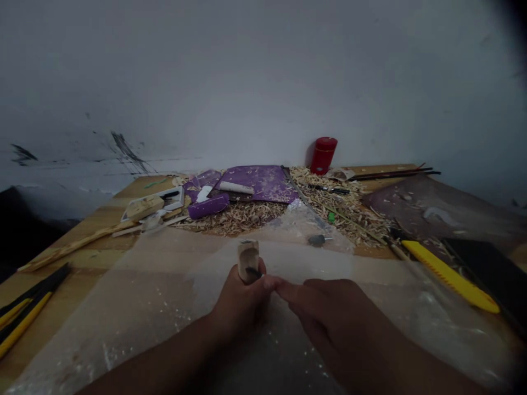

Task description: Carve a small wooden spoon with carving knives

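Pale, stubby wood block [248, 259] stands upright, clasped at its base.

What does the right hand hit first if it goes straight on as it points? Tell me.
The wooden block held in the left hand; the right hand seems nearly touching it.

The person's left hand [241, 299] and right hand [329, 312] are bare. Both forearms [173, 356] are bare as well, right down to the lower edge of the view. Dim light hides finer detail on them.
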The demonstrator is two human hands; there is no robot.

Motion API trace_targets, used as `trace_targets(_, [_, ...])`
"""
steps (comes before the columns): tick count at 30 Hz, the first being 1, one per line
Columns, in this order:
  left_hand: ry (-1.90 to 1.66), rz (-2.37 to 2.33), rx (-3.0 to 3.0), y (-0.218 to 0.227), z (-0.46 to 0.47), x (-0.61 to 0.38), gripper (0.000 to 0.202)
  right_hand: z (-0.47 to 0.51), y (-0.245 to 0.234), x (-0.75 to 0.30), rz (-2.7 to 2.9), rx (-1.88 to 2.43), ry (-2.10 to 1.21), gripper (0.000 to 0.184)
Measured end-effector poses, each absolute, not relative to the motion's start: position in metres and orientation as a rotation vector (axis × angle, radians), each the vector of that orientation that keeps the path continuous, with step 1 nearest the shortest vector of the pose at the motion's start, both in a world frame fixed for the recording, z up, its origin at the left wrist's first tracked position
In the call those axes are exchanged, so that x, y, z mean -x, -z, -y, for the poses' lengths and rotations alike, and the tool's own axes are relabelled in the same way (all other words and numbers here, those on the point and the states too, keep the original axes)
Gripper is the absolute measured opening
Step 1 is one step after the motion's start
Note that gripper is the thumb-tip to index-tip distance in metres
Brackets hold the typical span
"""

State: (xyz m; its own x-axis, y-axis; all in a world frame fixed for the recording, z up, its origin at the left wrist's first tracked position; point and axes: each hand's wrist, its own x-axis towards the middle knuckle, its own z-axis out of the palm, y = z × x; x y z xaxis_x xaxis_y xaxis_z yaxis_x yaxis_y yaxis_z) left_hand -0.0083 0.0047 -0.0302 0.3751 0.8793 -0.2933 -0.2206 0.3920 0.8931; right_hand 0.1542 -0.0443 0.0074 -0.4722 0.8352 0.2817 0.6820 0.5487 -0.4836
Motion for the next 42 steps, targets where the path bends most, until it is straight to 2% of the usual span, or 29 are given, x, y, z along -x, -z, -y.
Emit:
trace_targets(11, [-0.945, -0.981, -0.655, 0.019, 0.000, 0.002, 0.043, 0.043, 0.015, -0.125, 2.157, 1.085, -0.060, 0.035])
trace_targets(17, [-1.014, -0.992, -0.706, 0.020, -0.002, 0.003, 0.043, 0.044, 0.021, -0.114, 2.059, 1.095, -0.216, 0.033])
trace_targets(24, [-1.031, -1.057, -0.756, 0.018, -0.003, -0.001, 0.045, 0.037, 0.020, -0.111, 2.048, 1.133, -0.162, 0.035])
trace_targets(33, [-1.030, -0.940, -0.860, 0.019, -0.013, 0.008, 0.040, 0.035, 0.000, -0.137, 1.996, 1.185, -0.496, 0.037])
trace_targets(42, [-1.084, -0.914, -1.128, 0.025, -0.022, 0.018, 0.045, 0.040, -0.006, -0.151, 2.290, 1.243, -0.221, 0.038])
